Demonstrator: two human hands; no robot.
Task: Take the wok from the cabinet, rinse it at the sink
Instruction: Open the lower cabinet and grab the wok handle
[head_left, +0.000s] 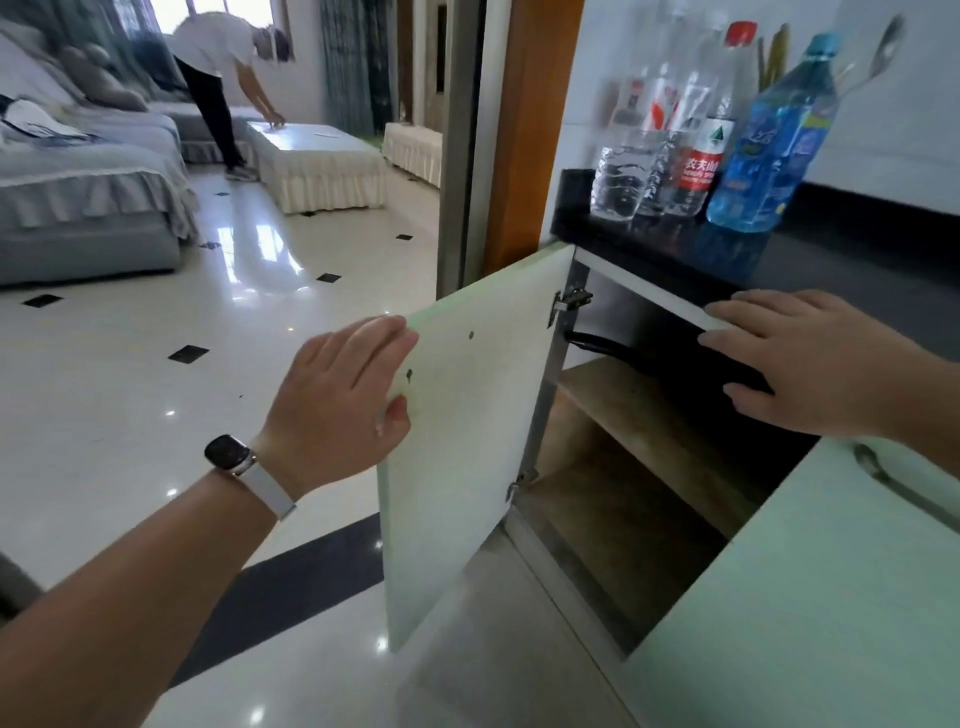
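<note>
Right hand (810, 364), fingers loosely spread and empty, reaches in at centre right, just beside the wok (670, 361) on the upper shelf (623, 400); its black handle (597, 341) points left toward the hinge (571, 301). Left hand (337, 400) grips the cabinet door (467, 457) by its edge.

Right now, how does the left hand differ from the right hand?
The left hand grips the edge of the open cabinet door; the right hand holds nothing, stretched flat before the dark wok. The left wrist wears a watch; the right wrist shows none. Both hands are bare.
</note>
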